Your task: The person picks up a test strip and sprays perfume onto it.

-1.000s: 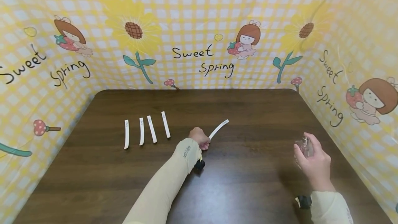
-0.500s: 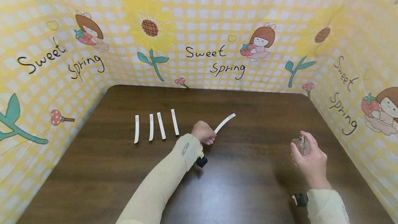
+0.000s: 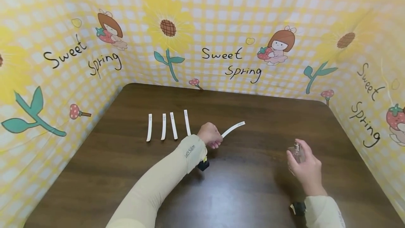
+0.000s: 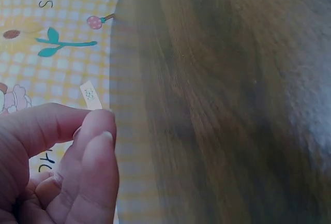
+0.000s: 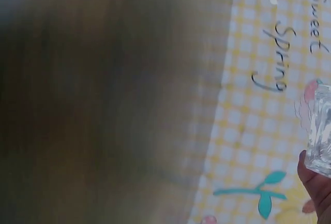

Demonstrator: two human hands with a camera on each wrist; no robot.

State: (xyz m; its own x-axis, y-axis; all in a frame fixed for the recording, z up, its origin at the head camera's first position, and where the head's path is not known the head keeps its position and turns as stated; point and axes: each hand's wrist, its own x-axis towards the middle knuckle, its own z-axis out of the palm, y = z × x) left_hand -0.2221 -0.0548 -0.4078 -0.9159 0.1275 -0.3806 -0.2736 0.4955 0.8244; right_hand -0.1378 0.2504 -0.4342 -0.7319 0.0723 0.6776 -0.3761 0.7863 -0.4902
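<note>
My left hand [image 3: 210, 134] pinches the near end of a narrow white paper strip [image 3: 233, 128], held above the table. The strip bends outward to the right, with small lettering at its far end. In the left wrist view only that lettered tip [image 4: 90, 94] shows past my thumb and fingers. On the right, my right hand [image 3: 308, 171] grips a small clear glass spray bottle [image 3: 299, 155], index finger on its metallic spray top [image 3: 296, 146]. The right wrist view catches the faceted glass of the bottle [image 5: 321, 136] at its edge, with a fingertip beside it.
Several similar white strips [image 3: 164, 126] lie side by side on the dark wood table [image 3: 253, 185], left of my left hand. My forearm and hand reach close to the rightmost one. A yellow checked cloth [image 3: 215, 17] walls in the table's back and sides.
The head view has turned, so the scene has shifted right. My right hand with the spray bottle has come left, closer to the held strip. My left hand has drifted left toward the lying strips.
</note>
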